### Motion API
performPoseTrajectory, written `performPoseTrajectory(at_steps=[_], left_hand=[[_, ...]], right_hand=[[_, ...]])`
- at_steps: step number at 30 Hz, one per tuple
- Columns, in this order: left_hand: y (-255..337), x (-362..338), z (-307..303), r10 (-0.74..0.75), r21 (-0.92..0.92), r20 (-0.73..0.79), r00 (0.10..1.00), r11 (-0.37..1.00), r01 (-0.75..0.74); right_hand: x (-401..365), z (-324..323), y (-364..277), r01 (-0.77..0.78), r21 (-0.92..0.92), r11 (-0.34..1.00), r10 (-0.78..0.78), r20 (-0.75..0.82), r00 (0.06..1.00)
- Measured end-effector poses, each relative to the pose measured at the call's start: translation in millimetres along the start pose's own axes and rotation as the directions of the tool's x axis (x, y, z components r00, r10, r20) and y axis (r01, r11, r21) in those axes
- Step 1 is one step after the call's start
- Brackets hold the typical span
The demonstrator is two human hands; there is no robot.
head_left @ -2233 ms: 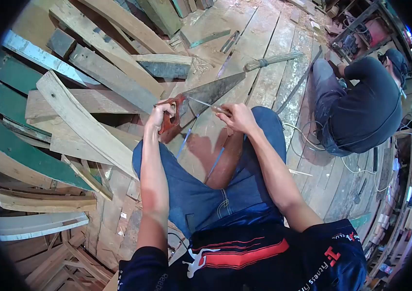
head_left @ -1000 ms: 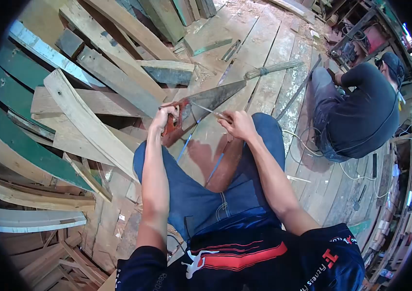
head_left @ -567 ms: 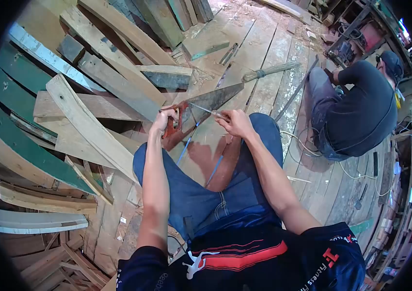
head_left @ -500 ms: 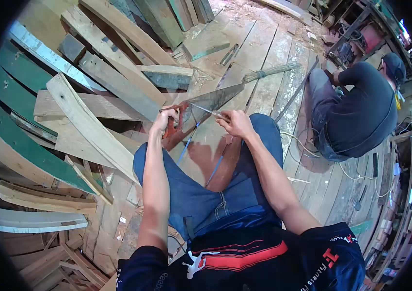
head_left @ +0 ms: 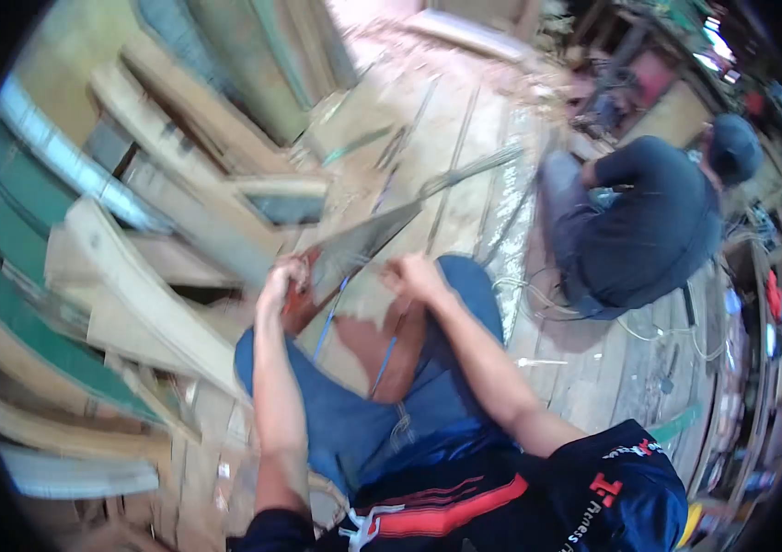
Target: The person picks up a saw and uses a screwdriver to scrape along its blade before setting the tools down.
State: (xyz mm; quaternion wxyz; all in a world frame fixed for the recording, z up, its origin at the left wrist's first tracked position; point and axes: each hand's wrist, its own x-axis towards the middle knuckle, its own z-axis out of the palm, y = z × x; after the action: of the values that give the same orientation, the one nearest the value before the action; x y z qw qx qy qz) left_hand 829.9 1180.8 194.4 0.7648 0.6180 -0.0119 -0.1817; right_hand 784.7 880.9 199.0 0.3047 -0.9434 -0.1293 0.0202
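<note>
My left hand [head_left: 281, 281] is wrapped round the orange-red handle of a hand saw [head_left: 371, 232]. The saw's broad blade slants away up and to the right, over the floor beyond my knees. To the right of the blade is my right hand [head_left: 417, 279], its fingers curled closed. The slim metal file that it gripped in the earlier view is smeared by motion and hard to make out now. My feet are below the saw, with blue sandal straps [head_left: 327, 322] showing.
Curved planks [head_left: 133, 276] and stacked boards [head_left: 189, 138] crowd the left side. A bundle of thin sticks [head_left: 474, 171] lies past the saw tip. On the right a person in dark clothes [head_left: 649, 225] crouches near a pale cable [head_left: 635, 329]. Cluttered shelves [head_left: 768, 386] line the right edge.
The whole view has shifted and blurred. My right hand has drawn back from the saw blade, and the file no longer shows clearly against it. My left hand keeps the saw handle.
</note>
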Motion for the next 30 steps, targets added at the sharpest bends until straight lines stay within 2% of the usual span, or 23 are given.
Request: performPoseTrajectory(at_steps=[1,2,3,4,5,6,7,8,10,13,16,19,22,25,30], left_hand=[[-3.9,2.7,-4.6,-0.005,-0.011,0.017,1.0,1.0,0.005],[-1.7,3.4,-1.0,-0.05,-0.016,-0.037,0.998,0.999,0.049],[-16.2,8.7,-14.3,0.081,0.041,0.008,0.997,0.996,-0.081],[-16.8,6.6,-13.1,-0.033,0.0,-0.114,0.993,0.999,0.033],[-5.4,3.5,-10.0,0.012,0.04,-0.024,1.0,0.999,-0.011],[-0.3,1.6,-5.7,-0.025,0.103,-0.112,0.993,0.994,0.036],[-1.2,4.2,-4.4,-0.022,0.049,-0.128,0.992,0.998,0.028],[9.2,-1.3,4.1,-0.027,0.017,-0.157,0.987,0.999,0.03],[29.8,-14.3,22.6,0.009,-0.019,-0.214,0.977,1.0,-0.014],[24.0,-8.6,11.2,0.097,0.03,-0.156,0.983,0.995,-0.093],[30.8,-12.5,15.2,0.113,0.032,-0.129,0.985,0.993,-0.11],[49.2,-26.0,29.7,0.051,0.029,-0.131,0.99,0.998,-0.047],[36.3,-21.0,19.8,0.06,-0.02,-0.118,0.991,0.998,-0.063],[39.8,-24.9,24.8,0.053,0.092,-0.13,0.99,0.995,-0.041],[49.5,-30.5,31.1,0.06,0.109,-0.061,0.996,0.993,-0.053]], right_hand=[[-2.6,2.5,11.7,-0.012,-0.016,1.0,0.013,0.046,0.999],[-2.7,-1.4,16.4,-0.006,-0.118,0.993,0.016,0.087,0.996],[-0.1,13.9,33.6,-0.021,-0.018,1.0,0.022,0.042,0.999],[-12.1,-11.2,10.1,-0.029,0.067,0.997,0.033,-0.058,0.998],[-10.2,-12.4,13.9,-0.05,0.116,0.992,0.057,-0.06,0.997],[-10.2,-15.5,13.1,-0.095,0.116,0.989,0.107,-0.103,0.989],[-11.7,-14.9,19.3,-0.105,0.21,0.972,0.15,-0.211,0.966],[-13.1,-20.0,16.1,-0.185,0.257,0.949,0.232,-0.167,0.958],[-13.8,-26.0,18.6,-0.241,0.261,0.935,0.282,-0.131,0.95],[-12.9,-28.0,20.1,-0.271,0.3,0.915,0.322,-0.135,0.937],[-11.1,-21.4,26.2,-0.156,0.255,0.954,0.224,-0.264,0.938],[-13.4,-29.4,14.1,-0.18,0.293,0.939,0.256,-0.248,0.934],[-13.8,-31.5,10.5,-0.2,0.314,0.928,0.28,-0.233,0.931],[-13.8,-31.5,8.5,-0.194,0.338,0.921,0.282,-0.232,0.931],[-12.3,-23.1,9.9,-0.152,0.324,0.934,0.248,-0.278,0.928]])
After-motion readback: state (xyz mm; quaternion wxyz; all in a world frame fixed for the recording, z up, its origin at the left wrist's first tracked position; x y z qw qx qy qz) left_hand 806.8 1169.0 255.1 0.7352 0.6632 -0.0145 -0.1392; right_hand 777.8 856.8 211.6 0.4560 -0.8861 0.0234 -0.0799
